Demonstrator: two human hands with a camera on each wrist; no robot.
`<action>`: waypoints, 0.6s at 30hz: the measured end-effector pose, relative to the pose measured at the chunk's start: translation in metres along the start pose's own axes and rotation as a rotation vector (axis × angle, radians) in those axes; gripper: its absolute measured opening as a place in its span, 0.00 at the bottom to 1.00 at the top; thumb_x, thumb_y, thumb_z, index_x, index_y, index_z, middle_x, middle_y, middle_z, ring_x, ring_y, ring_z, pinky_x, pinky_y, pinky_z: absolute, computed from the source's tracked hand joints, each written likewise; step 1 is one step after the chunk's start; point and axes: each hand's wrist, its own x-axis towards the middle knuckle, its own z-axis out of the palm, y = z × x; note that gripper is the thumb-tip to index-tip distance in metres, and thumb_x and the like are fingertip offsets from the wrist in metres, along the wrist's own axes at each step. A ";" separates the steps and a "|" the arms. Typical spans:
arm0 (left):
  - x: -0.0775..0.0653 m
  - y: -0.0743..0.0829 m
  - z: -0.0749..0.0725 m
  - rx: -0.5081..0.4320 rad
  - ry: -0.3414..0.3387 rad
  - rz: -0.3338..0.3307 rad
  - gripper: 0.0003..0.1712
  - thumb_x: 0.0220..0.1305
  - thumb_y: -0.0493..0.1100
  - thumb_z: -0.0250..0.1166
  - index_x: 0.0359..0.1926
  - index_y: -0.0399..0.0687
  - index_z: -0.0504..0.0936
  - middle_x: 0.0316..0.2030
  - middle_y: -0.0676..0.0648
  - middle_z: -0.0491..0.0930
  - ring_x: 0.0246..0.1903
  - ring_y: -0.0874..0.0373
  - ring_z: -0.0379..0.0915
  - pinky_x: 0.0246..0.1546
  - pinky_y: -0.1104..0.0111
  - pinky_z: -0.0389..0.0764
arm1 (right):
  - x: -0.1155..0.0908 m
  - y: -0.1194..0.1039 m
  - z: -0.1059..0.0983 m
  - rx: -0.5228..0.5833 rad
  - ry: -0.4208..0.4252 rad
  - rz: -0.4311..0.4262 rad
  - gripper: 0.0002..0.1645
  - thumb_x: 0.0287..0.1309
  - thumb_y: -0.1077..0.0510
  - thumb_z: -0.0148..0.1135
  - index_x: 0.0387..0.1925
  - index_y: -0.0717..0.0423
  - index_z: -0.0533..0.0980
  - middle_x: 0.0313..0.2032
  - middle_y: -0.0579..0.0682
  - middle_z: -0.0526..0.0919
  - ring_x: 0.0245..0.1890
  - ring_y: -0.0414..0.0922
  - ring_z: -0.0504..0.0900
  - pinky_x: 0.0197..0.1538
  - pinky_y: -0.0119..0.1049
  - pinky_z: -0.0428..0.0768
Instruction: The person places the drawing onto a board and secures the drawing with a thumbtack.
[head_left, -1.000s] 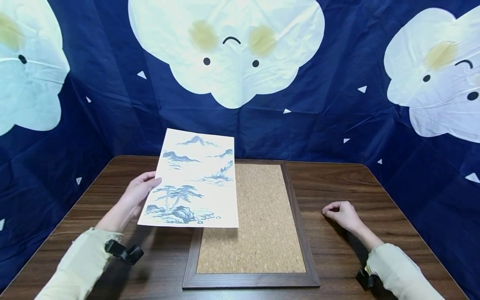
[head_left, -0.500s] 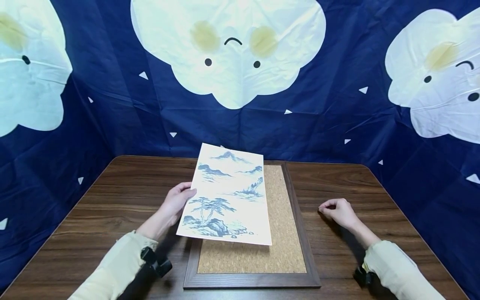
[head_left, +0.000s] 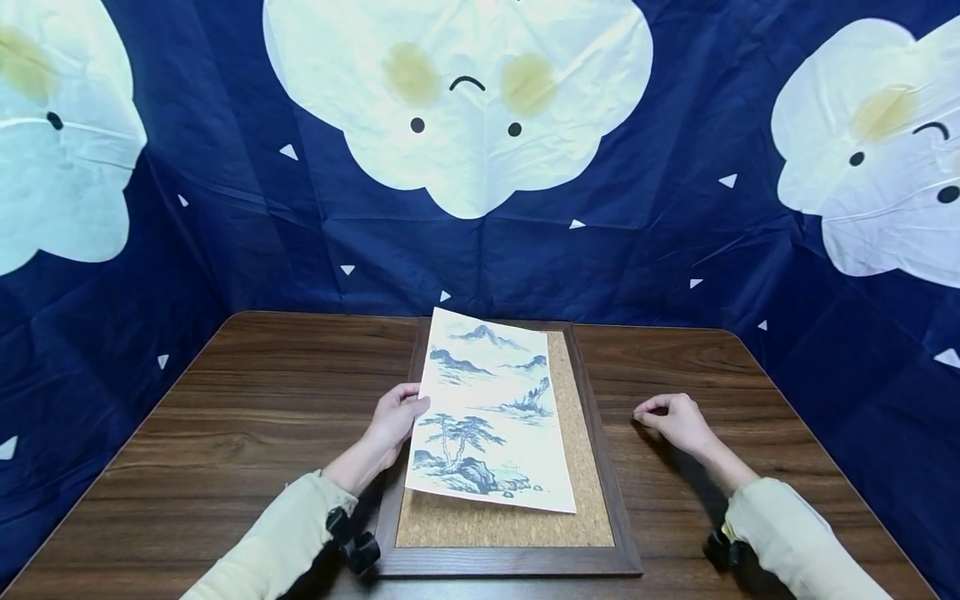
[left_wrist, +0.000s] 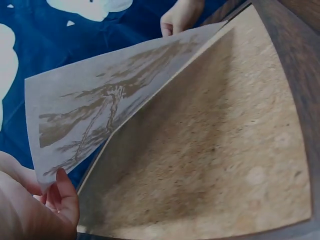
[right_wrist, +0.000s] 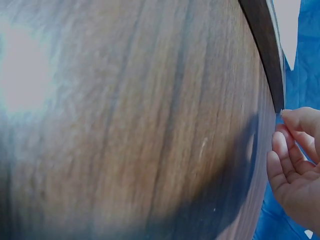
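Observation:
My left hand (head_left: 392,425) pinches the left edge of a sheet of paper (head_left: 487,417) printed with a blue ink landscape of mountains and pines. The sheet hangs tilted over a framed cork board (head_left: 517,529); in the left wrist view the lifted paper (left_wrist: 115,95) stands at an angle above the bare cork (left_wrist: 225,140). To the right of the board, my right hand (head_left: 678,423) is low over the table, thumb and forefinger brought together. In the right wrist view a tiny glinting thing (right_wrist: 281,113) shows at the tips of that hand (right_wrist: 300,160), too small to identify.
The board's dark wooden frame (head_left: 510,562) lies on a brown wood-grain table (head_left: 225,417). Behind and on both sides hangs a dark blue curtain (head_left: 360,237) with white clouds. A small black camera (head_left: 352,542) is strapped to my left wrist.
My left hand has carried the sheet rightward and nearer, from the board's left side to over the cork. The right hand has shifted only slightly left.

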 end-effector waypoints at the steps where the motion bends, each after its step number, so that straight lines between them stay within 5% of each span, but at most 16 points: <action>1: 0.000 -0.001 0.001 0.011 0.007 -0.003 0.17 0.62 0.33 0.52 0.52 0.31 0.66 0.32 0.52 0.72 0.30 0.66 0.66 0.28 0.76 0.69 | 0.000 0.000 0.000 0.000 0.002 -0.003 0.05 0.50 0.63 0.64 0.28 0.62 0.82 0.27 0.52 0.84 0.24 0.37 0.74 0.29 0.28 0.72; 8: -0.001 -0.007 0.009 0.084 0.014 0.009 0.17 0.61 0.33 0.54 0.50 0.31 0.68 0.30 0.51 0.70 0.23 0.65 0.62 0.22 0.76 0.64 | 0.003 -0.003 0.003 0.015 0.006 -0.031 0.04 0.49 0.63 0.64 0.28 0.62 0.82 0.25 0.51 0.83 0.20 0.34 0.72 0.27 0.27 0.71; 18: -0.005 -0.009 0.017 0.204 0.019 0.051 0.19 0.57 0.32 0.56 0.50 0.27 0.69 0.36 0.41 0.70 0.33 0.57 0.67 0.30 0.72 0.70 | 0.008 -0.008 0.007 0.019 0.015 -0.062 0.03 0.48 0.65 0.65 0.27 0.62 0.82 0.25 0.51 0.84 0.21 0.34 0.73 0.26 0.27 0.71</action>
